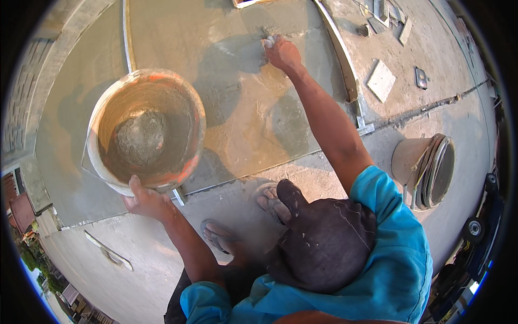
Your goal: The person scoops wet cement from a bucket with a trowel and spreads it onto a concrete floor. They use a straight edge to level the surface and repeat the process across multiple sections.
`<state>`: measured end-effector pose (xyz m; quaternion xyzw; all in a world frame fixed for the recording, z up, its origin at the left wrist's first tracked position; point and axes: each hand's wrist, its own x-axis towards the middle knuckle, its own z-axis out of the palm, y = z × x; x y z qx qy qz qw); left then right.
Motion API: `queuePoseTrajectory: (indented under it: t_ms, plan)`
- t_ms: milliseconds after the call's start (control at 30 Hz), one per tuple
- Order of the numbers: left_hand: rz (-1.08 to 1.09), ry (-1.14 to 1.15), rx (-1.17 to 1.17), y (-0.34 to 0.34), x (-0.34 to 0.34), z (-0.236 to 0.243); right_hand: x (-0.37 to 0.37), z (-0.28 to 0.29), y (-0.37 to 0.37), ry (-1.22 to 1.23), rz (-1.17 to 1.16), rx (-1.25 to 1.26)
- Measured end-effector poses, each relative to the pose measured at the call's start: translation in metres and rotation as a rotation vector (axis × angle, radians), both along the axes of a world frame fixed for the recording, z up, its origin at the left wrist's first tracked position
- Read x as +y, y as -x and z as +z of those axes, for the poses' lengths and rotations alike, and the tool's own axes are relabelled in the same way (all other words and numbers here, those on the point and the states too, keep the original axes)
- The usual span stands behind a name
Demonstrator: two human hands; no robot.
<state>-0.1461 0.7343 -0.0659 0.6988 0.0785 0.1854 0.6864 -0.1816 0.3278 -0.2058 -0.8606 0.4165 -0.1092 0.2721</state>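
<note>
My left hand [147, 202] grips the near rim of a mortar-crusted bucket [195, 110] with orange patches. The bucket's mouth faces up toward me, and grey mortar [141, 137] coats its bottom. My right arm is stretched far forward. At its end, my right hand [281, 52] is closed low over the wet cement surface [232, 135], next to a rough ridge of mortar [275, 32]. Grey covers its fingertips, and whatever they hold is hidden. Watery brown patches lie on the cement between the bucket and my right arm.
Metal strips [128, 38] and a curved edge board [342, 54] border the cement. Stacked buckets [413, 162] lie to the right, beyond my elbow. A pale tile piece [381, 81] and a small dark object [421, 78] lie farther off. My sandalled feet [275, 202] stand at the slab's near edge.
</note>
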Motion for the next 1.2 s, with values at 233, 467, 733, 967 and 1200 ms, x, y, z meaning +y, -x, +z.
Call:
queuePoseTrajectory:
  t_ms: [233, 467, 733, 967, 1200]
  plan:
    - [0.011, -0.031, 0.010, -0.002, 0.001, -0.001, 0.011, 0.008, 0.002, -0.084, 0.044, -0.029]
    - [0.045, -0.058, 0.023, -0.002, -0.001, 0.002, -0.007, 0.000, 0.008, -0.099, 0.027, 0.022]
    - [0.052, -0.052, 0.044, 0.002, -0.001, 0.001, -0.089, -0.002, 0.059, -0.106, -0.195, -0.095]
    - [0.055, -0.072, 0.022, -0.001, -0.014, -0.007, -0.148, -0.004, 0.079, -0.302, -0.184, -0.187]
    - [-0.069, 0.031, -0.040, -0.007, 0.018, -0.021, -0.166, -0.046, 0.076, -0.660, -0.139, -0.354]
